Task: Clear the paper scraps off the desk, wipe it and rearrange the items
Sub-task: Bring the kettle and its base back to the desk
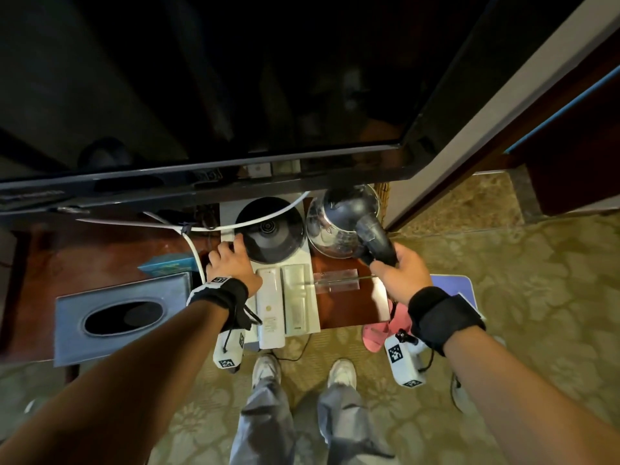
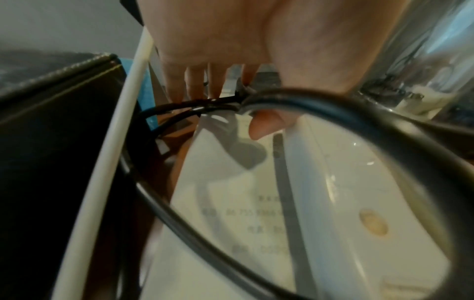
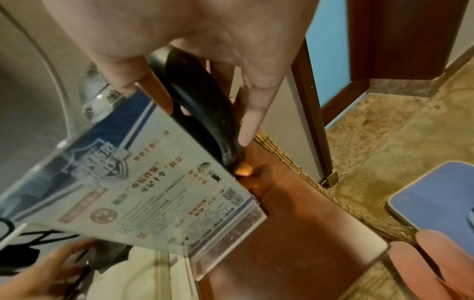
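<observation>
Left hand (image 1: 231,263): lay palm down, fingers stretched forward, loosely bent.
Right hand (image 1: 401,273): gripped a kettle handle (image 1: 375,239), fingers curled.
Arms: both reached forward and down.

White tray (image 2: 205,192): "86 755" legible (rest blurred); acrylic sign (image 3: 153,172) print unreadable.

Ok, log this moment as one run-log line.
step: rearranging items | right hand: grips kettle handle | left hand: fingers touch kettle base on white tray | kettle: beside base
</observation>
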